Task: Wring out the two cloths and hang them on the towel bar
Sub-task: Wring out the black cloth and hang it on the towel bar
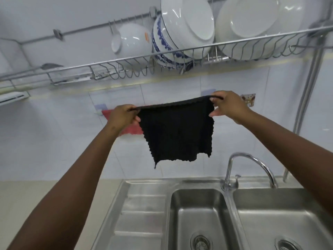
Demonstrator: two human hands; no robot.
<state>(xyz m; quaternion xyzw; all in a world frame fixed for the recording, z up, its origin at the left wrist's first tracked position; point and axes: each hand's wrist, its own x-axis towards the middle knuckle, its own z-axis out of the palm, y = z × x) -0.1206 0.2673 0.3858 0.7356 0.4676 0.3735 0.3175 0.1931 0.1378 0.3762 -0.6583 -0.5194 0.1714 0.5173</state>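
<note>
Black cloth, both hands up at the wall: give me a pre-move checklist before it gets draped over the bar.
1. Left hand pinches a top corner: ok.
2. Right hand pinches the other corner: ok.
3. Black cloth spread flat, unbunched: ok.
4. Red cloth already hanging at the wall: ok.
5. Bar free behind black cloth: cannot tell, hidden.
6. Cloth wrung, no drips over sink: cannot tell.

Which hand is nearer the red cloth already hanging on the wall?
Left. The left hand overlaps the red cloth in view, pinching the black knitted cloth's top-left corner. The right hand holds the opposite corner, a full cloth-width away to the right.
</note>
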